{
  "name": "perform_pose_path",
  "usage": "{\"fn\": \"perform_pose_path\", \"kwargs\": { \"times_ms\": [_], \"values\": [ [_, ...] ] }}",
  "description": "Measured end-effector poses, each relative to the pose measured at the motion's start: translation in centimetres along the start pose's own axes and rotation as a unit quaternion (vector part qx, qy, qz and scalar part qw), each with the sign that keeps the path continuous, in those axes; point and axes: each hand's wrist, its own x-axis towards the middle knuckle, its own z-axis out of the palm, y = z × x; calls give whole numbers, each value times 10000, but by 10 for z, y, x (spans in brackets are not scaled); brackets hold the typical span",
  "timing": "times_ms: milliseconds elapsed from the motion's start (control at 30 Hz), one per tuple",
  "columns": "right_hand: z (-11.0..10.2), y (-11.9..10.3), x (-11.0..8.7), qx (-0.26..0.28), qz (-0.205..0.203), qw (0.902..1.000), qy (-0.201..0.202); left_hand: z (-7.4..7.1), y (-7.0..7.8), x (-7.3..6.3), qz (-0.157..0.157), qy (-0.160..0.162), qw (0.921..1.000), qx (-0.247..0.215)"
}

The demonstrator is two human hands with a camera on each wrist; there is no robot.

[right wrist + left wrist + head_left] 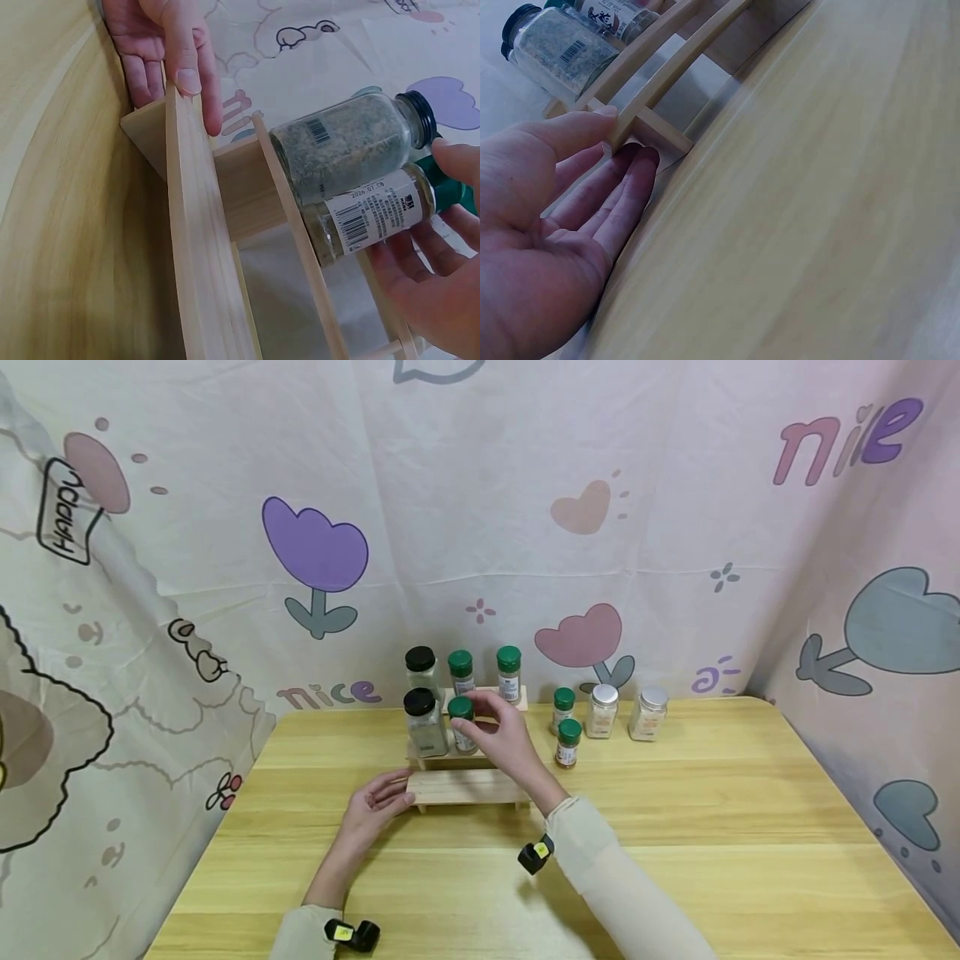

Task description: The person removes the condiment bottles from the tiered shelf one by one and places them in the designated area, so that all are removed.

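Observation:
A three-step wooden rack point(465, 787) stands on the table. My left hand point(371, 806) holds the left end of its lowest step, thumb on the top edge and fingers beside and below it in the left wrist view. With my right hand point(504, 737) I grip a small green-capped spice jar point(375, 213) by its cap; it stands upright on the middle step. Close beside it on the left is a larger black-capped jar point(426, 728). The top step carries another black-capped jar point(422, 670) and two green-capped jars, one left point(462, 670) and one right point(509, 677).
Right of the rack, two small green-capped jars, one behind point(562, 708) and one in front point(567, 745), stand on the wooden table point(712, 835). Two white-capped jars, left point(602, 714) and right point(648, 717), are farther right. A patterned cloth point(465, 527) hangs behind.

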Motion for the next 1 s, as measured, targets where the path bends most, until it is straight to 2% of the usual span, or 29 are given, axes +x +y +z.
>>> {"fn": "perform_pose_path", "kwargs": {
  "times_ms": [100,500,733,1000],
  "values": [
    [1,10,1,50,4,10000,15,-1,-2,0,19,30,10000,25],
    [-8,-3,-8,82,-281,9995,-90,-3,-5,1,257,-45,9996,82],
    [-14,-9,-13,116,-476,9986,-211,-2,-3,1,208,-57,9998,48],
    [-21,-11,-26,111,-244,9994,-235,-1,-2,0,112,-59,9999,-82]
  ]
}}
